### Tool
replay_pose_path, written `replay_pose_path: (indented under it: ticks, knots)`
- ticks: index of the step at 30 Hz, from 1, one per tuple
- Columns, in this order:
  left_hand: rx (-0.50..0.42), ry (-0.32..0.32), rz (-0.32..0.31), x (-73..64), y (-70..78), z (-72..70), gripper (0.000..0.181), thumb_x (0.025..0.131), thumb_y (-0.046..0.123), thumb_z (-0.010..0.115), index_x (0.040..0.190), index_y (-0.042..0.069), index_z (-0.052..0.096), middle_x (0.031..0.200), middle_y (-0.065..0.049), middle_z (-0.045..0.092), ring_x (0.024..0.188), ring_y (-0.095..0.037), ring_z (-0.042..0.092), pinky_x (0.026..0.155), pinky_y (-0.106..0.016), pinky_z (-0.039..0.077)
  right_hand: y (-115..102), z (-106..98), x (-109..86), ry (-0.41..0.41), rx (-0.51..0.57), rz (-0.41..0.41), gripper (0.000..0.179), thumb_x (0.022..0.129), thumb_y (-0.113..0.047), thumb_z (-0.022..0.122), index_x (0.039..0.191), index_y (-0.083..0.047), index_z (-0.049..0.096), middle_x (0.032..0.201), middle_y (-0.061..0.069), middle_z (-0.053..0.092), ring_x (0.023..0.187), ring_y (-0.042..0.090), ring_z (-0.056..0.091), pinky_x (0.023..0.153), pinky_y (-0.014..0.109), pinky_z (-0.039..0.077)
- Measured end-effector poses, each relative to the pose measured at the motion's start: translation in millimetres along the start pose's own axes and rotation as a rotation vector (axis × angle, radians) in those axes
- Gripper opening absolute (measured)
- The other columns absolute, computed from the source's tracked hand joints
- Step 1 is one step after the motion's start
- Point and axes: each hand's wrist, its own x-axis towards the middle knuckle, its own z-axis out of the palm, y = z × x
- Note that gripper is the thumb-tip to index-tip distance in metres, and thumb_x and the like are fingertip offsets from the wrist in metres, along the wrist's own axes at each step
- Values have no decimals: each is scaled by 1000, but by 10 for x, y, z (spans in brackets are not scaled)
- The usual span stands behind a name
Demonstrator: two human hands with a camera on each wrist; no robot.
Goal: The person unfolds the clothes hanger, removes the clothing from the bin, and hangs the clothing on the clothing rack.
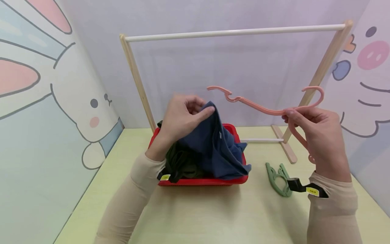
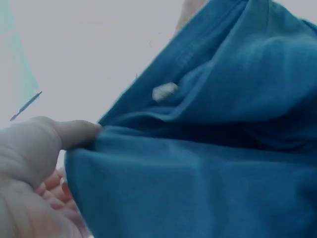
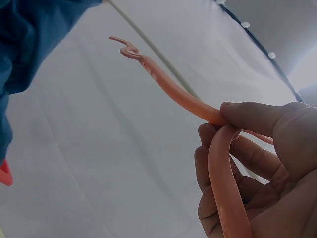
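My left hand pinches an edge of a blue garment between thumb and fingers, lifting it to a peak above the red basket. A small white tag shows inside the fold in the left wrist view. The garment's lower part still lies in the basket, beside dark green cloth. To the right, my right hand pinches a pink clothes hanger near its hook. One hanger arm points left toward the garment, apart from it; the other slopes down, partly hidden by the hand.
A drying rack with a white rail and wooden posts stands behind the basket. On the table right of the basket lies a folded green hanger. Cartoon-printed walls flank both sides.
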Motion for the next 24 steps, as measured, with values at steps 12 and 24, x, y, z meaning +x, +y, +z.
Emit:
replay_pose_path:
  ticks: [12, 24]
  knots:
    - [-55, 61, -281, -433, -437, 78, 23, 100, 31, 86, 95, 9, 82, 81, -8, 69, 77, -27, 60, 69, -34, 48, 19, 66, -7, -12, 30, 26, 40, 99, -16, 88, 128, 9, 78, 99, 10, 85, 101, 19, 76, 97, 23, 45]
    - [-95, 1, -369, -600, -595, 56, 16, 97, 21, 90, 109, 11, 88, 102, -7, 81, 90, -28, 68, 79, -34, 56, 56, 35, -39, -19, -118, 54, 40, 99, -22, 88, 128, 4, 80, 100, 7, 86, 97, 14, 79, 84, 19, 54]
